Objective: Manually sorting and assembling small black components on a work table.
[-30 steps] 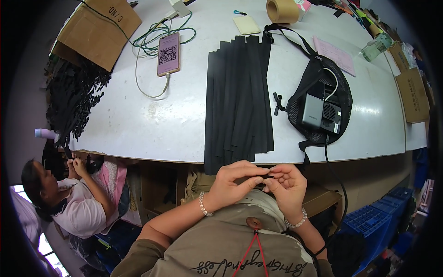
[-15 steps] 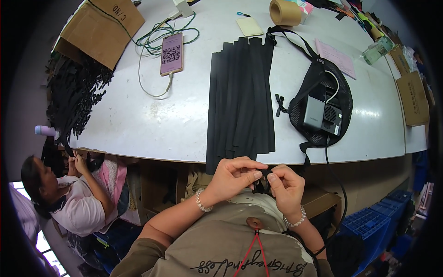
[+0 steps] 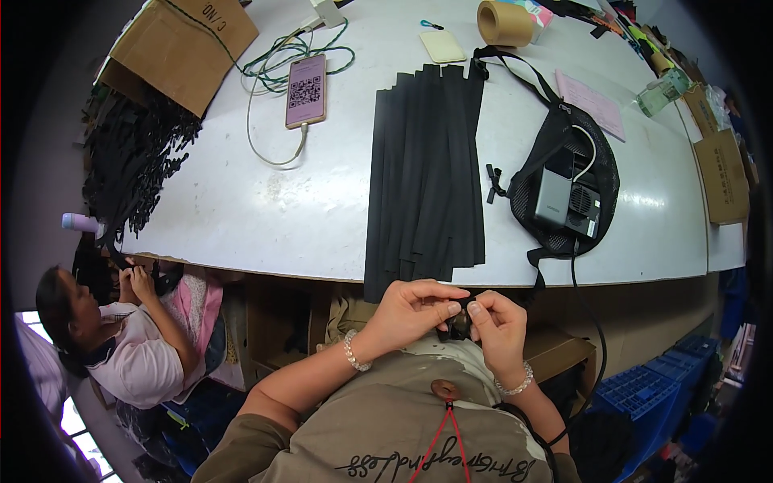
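Note:
My left hand [image 3: 412, 315] and my right hand [image 3: 498, 328] are close together at the table's front edge, thumbs and fingertips pinched. Between them runs a small piece of black strip [image 3: 462, 301], mostly covered by the fingers. Something dark and slightly shiny shows just below it, too small to make out. Straight ahead on the white table [image 3: 314, 209] lies a stack of flat black straps [image 3: 423, 169], laid lengthwise and fanned a little, with near ends at the table edge by my left hand.
Right of the straps lies a black mesh bag [image 3: 523, 205] holding a power bank [image 3: 554, 197]. A charging phone [image 3: 306, 92], a tape roll [image 3: 504, 24] and a bottle [image 3: 663, 92] stand farther off. At left, a person [image 3: 133, 346] handles black strips beside a carton [image 3: 181, 52].
My fingertips have shifted slightly around the black strip, still pinched together. The table and its things sit a little farther right in the view.

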### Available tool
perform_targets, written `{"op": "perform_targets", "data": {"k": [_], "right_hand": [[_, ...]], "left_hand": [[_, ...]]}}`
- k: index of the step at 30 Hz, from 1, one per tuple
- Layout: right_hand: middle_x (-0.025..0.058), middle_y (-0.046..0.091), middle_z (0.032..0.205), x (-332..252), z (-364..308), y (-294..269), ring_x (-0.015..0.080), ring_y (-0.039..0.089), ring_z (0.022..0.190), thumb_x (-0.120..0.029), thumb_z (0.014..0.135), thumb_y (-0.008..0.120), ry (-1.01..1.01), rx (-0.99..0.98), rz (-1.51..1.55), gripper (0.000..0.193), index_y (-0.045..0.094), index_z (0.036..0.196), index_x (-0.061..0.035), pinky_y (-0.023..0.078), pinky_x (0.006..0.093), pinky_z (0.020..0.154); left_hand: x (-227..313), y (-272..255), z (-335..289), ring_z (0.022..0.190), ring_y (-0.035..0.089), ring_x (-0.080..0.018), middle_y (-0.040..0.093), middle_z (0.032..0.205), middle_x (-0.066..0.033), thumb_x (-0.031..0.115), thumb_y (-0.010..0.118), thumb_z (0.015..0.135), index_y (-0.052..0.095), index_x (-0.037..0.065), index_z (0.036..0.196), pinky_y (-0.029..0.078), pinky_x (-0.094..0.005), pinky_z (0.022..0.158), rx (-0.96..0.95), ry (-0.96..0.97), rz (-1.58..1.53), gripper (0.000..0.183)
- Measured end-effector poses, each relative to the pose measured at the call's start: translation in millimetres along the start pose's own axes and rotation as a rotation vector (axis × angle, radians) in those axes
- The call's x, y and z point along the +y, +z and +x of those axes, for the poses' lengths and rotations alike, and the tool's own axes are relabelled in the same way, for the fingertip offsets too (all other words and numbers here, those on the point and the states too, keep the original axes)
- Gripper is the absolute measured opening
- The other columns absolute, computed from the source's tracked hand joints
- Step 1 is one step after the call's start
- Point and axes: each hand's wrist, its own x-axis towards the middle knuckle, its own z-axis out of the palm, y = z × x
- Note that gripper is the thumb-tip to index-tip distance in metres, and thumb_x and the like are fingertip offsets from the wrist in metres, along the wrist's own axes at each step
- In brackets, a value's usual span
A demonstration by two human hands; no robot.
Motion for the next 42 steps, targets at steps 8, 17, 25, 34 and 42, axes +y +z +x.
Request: {"op": "perform_targets", "data": {"k": [8, 17, 25, 34, 42], "right_hand": [[0.0003, 0.053, 0.065, 35.7, -4.9, -15.9, 0.0071, 0.049, 0.052, -0.004, 0.087, 0.056, 0.311, -0.015, 0.277, 0.005, 0.057, 0.088, 0.0004, 0.041, 0.0217, 0.048], [0.001, 0.055, 0.068, 54.9, -0.4, -12.3, 0.0076, 0.05, 0.053, -0.005, 0.086, 0.059, 0.309, 0.093, 0.361, 0.005, 0.058, 0.089, -0.0002, 0.043, 0.0228, 0.048], [0.0009, 0.056, 0.068, 66.5, -0.2, -8.6, 0.0073, 0.049, 0.051, -0.005, 0.086, 0.059, 0.294, 0.178, 0.419, 0.005, 0.059, 0.088, -0.0006, 0.042, 0.0219, 0.047], [0.0009, 0.056, 0.066, 68.8, 1.0, -4.9, 0.007, 0.049, 0.051, -0.005, 0.085, 0.06, 0.244, 0.228, 0.388, 0.005, 0.059, 0.088, -0.0007, 0.042, 0.0208, 0.047], [0.0014, 0.057, 0.069, 70.4, 2.1, 2.6, 0.0056, 0.049, 0.052, -0.004, 0.085, 0.06, 0.163, 0.284, 0.331, 0.006, 0.06, 0.085, 0.0022, 0.041, 0.0186, 0.047]], "left_hand": [[-36.9, 10.7, -6.5, 0.073, 0.06, -0.0079, 0.063, 0.086, -0.0059, 0.003, 0.063, 0.083, 0.058, -0.004, 0.1, 0.054, -0.0214, 0.066, 0.158, -0.191, -0.257, 0.019], [-56.5, 16.7, -2.7, 0.074, 0.06, -0.0092, 0.062, 0.085, -0.0032, 0.008, 0.063, 0.084, 0.058, 0.0, 0.095, 0.053, -0.0217, 0.066, 0.248, -0.238, -0.29, 0.014], [-57.1, 20.7, 2.7, 0.082, 0.056, -0.0108, 0.056, 0.096, -0.0027, 0.01, 0.064, 0.084, 0.056, 0.003, 0.1, 0.05, -0.0236, 0.071, 0.368, -0.461, -0.481, 0.019], [-59.9, 19.6, 4.8, 0.086, 0.055, -0.0108, 0.055, 0.097, -0.001, 0.01, 0.063, 0.084, 0.057, 0.006, 0.099, 0.05, -0.0254, 0.073, 0.358, -0.423, -0.527, 0.017], [-60.9, 17.9, 4.8, 0.087, 0.056, -0.0102, 0.056, 0.095, -0.0007, 0.01, 0.063, 0.085, 0.057, 0.007, 0.098, 0.049, -0.0252, 0.072, 0.354, -0.402, -0.565, 0.015]]}}
